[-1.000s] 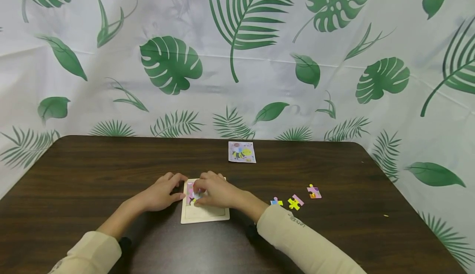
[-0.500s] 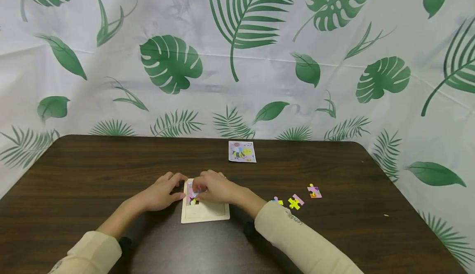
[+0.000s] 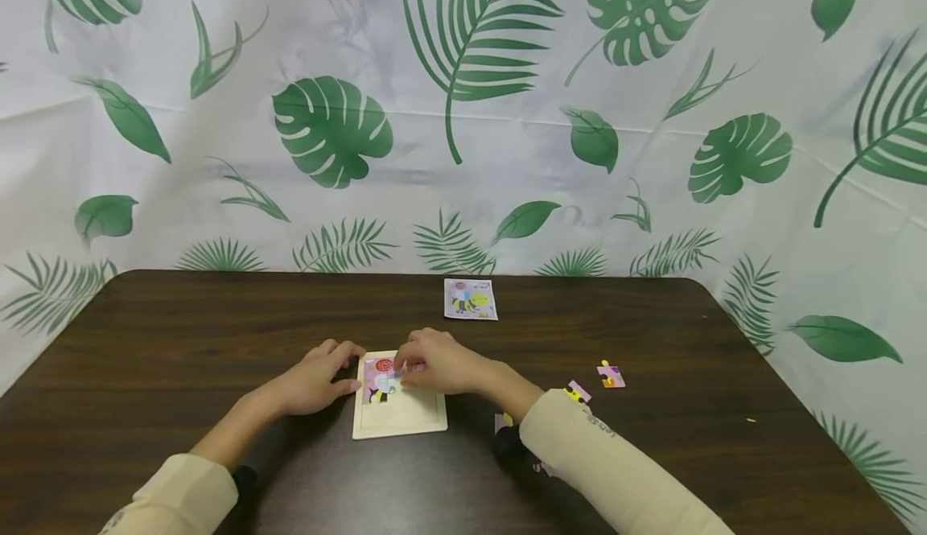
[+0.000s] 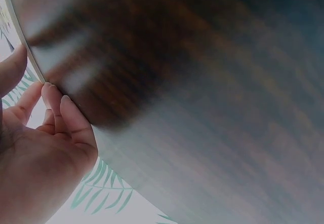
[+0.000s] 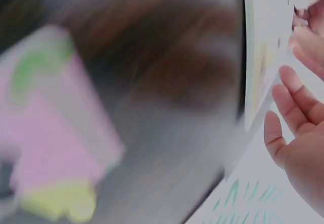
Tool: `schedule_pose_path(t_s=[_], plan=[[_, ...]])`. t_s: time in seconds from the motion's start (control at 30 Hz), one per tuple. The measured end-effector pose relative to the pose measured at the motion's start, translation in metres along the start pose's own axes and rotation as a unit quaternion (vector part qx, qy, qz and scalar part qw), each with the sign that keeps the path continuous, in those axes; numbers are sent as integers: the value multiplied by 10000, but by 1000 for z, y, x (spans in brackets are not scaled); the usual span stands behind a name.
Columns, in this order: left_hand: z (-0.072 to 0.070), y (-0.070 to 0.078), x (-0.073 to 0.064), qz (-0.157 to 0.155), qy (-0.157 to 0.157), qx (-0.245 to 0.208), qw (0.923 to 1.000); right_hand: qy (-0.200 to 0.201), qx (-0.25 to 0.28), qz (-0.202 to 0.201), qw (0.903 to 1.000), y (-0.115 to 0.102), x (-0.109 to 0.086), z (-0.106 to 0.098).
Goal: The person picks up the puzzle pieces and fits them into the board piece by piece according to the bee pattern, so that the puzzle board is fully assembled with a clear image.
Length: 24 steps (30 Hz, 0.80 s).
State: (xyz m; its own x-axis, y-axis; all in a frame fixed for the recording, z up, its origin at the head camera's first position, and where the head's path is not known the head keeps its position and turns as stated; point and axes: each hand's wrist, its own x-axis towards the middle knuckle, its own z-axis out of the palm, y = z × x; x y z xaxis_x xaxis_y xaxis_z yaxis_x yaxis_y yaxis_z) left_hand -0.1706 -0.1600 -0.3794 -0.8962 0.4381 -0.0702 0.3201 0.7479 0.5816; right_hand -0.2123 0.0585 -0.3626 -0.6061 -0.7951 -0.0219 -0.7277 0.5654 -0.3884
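A small light wooden puzzle board (image 3: pixel 405 421) lies on the table, pieces set in its upper part. Among them are a puzzle piece with a red round shape (image 3: pixel 384 365) and a black and yellow puzzle piece (image 3: pixel 378 396). My left hand (image 3: pixel 307 378) rests at the board's left side, thumb and index fingertips on its edge and upper corner; in the left wrist view its fingertips meet the rim. Over the upper right of the board, my right hand (image 3: pixel 445 364) touches the laid pieces with thumb and index finger close together. Whether they pinch a piece, I cannot tell.
Loose puzzle pieces lie to the right: one pink and orange piece (image 3: pixel 611 376), one yellow and pink piece (image 3: pixel 577 391), another piece (image 3: pixel 503 421) partly behind the right wrist. A bee picture card (image 3: pixel 471 300) lies behind the board. A leaf-patterned cloth (image 3: pixel 521 165) hangs behind the table.
My right hand has slid rightward across the board, uncovering the red round shape and the pieces at the left. The left hand stays at the board's edge. The view has tilted slightly.
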Motion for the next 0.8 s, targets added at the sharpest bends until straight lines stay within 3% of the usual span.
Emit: schedule_pose_path(t_s=[0.3, 0.53, 0.8], plan=[[1, -1, 1, -25, -1, 21, 10000, -121, 481, 217, 9985, 32, -35, -27], [1, 0, 1, -6, 6, 6, 10000, 8, 603, 389, 9974, 66, -73, -49], [1, 1, 0, -31, 17, 15, 10000, -116, 686, 599, 9958, 101, -118, -59]])
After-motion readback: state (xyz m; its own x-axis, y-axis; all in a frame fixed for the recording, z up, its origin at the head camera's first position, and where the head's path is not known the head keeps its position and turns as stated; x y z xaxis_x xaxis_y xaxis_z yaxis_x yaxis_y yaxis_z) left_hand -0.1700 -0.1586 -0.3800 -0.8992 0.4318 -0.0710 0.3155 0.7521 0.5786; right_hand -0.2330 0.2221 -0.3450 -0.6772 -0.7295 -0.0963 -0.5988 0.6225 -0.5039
